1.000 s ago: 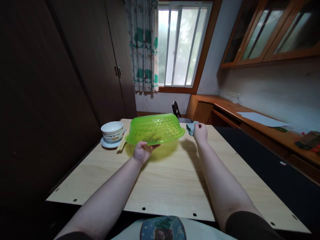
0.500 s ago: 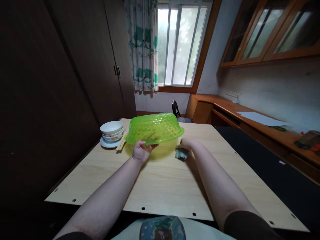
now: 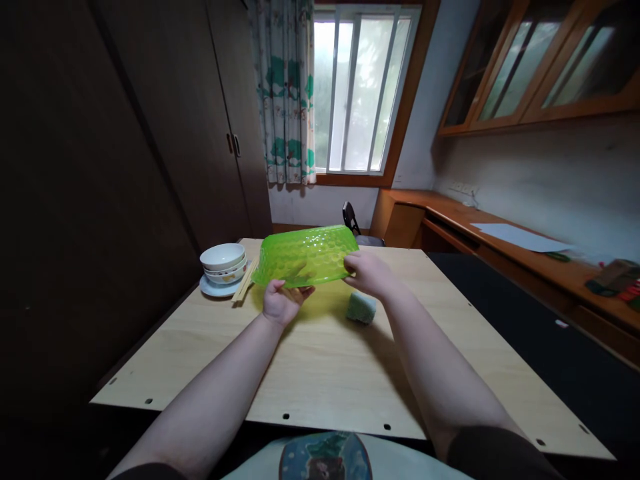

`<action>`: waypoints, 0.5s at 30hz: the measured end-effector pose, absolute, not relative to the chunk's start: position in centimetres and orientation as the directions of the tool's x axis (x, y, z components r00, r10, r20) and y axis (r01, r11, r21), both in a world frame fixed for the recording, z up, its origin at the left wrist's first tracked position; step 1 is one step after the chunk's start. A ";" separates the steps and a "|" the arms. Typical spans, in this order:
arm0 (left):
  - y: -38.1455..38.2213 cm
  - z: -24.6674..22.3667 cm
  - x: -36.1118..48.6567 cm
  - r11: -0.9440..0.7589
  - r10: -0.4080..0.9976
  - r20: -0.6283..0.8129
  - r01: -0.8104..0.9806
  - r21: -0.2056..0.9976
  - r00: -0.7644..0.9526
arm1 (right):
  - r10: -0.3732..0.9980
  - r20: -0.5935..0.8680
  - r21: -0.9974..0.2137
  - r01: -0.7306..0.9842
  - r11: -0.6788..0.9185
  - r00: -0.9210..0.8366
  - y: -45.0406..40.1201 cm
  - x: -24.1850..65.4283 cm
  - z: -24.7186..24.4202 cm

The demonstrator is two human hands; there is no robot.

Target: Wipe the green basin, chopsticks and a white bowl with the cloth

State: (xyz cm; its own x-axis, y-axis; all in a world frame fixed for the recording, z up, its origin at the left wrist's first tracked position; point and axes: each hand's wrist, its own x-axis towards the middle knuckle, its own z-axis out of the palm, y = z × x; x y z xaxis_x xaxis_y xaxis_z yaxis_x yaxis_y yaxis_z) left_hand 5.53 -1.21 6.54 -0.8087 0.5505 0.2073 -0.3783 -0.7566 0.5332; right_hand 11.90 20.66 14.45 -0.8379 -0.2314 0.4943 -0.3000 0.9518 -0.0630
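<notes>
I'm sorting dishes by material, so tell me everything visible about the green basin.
The green basin is translucent, shiny and apparently plastic, with dimpled, honeycomb-like walls and a rim. It is tilted, rim downward, above the table. The left hand holds its near rim; the right hand grips its right end.

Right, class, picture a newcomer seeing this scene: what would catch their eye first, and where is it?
Probably the bright green translucent plastic basin, held over the wooden tabletop between the left hand and right hand. Next, perhaps, the stacked white bowls on a plate at the table's far left, then the bright window behind.
</notes>
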 end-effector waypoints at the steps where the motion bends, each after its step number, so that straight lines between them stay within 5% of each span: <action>1: -1.2 6.6 5.6 -0.747 0.566 0.227 -0.377 0.548 -0.792 | -0.236 0.529 -0.048 -0.306 0.951 -0.816 20.7 11.7 14.2; 8: -0.7 6.4 6.6 -0.598 0.731 0.309 -0.353 0.720 -0.608 | -0.147 0.786 -0.037 -0.284 0.958 -0.601 23.0 11.5 13.5; 15: -0.4 5.6 6.2 -0.520 0.744 0.230 -0.328 0.788 -0.627 | 0.400 0.793 -0.480 -0.067 0.875 -0.459 27.5 10.9 12.9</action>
